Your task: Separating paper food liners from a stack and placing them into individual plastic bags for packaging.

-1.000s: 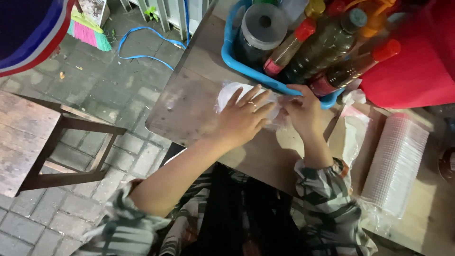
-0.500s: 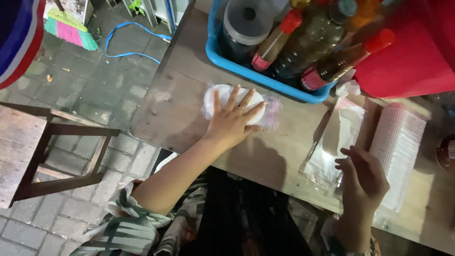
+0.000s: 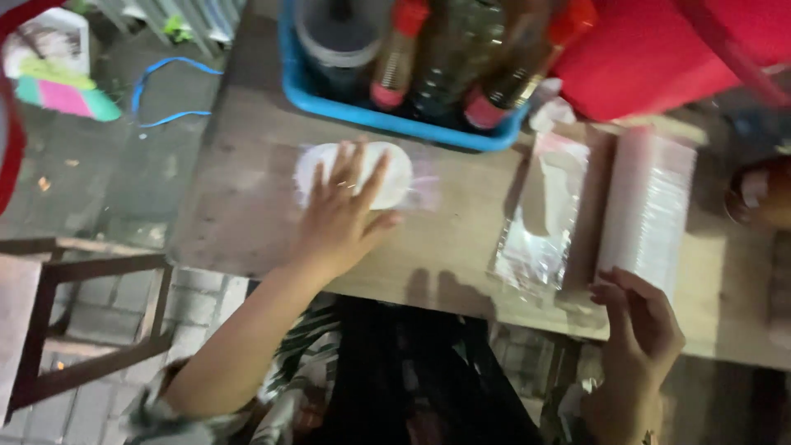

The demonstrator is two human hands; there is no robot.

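White bagged disc (image 3: 356, 171) under flat left hand (image 3: 342, 216); right hand (image 3: 641, 325) grip wide, empty

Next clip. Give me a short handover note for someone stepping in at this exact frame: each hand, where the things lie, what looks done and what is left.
Left hand: flat, fingers spread, pressing on the white oval piece in clear wrap on the wooden table.
Right hand: open, holding nothing, at the table's near edge by the stack of clear plastic bags and the stack of clear lids.
Blue crate of sauce bottles sits behind the piece.
Done: the piece lies on the table. Whether its wrap is closed cannot be told.
Left: the bags look untouched.
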